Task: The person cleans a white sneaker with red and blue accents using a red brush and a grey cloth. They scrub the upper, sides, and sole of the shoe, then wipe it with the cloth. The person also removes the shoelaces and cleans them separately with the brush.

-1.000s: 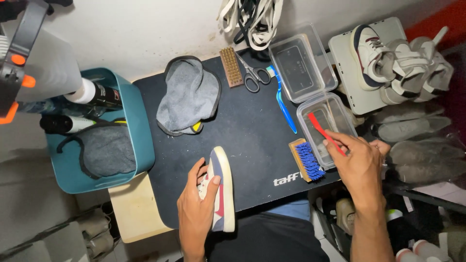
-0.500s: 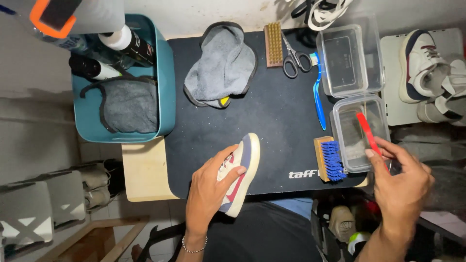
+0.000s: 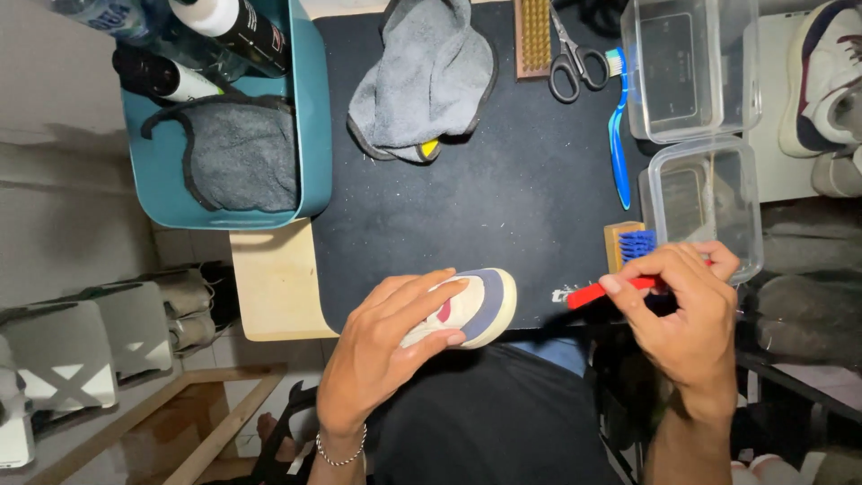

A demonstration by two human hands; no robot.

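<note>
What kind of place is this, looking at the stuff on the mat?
Probably a small shoe-cleaning workstation, maybe at home. A black mat holds brushes and scissors, a teal bin holds bottles and cloths, and the left hand grips a sneaker.

The black mat [image 3: 503, 207] lies bare mid-table (towel [image 3: 422, 81], scissors [image 3: 575, 63], blue toothbrush [image 3: 618, 144] crowd its far edge).

The right hand [image 3: 687, 310] hides the red brush's [image 3: 597, 293] head; the left hand [image 3: 386, 350] covers most of the sneaker [image 3: 485, 305]; bottles [image 3: 224, 27] are cut off at the top edge.
</note>
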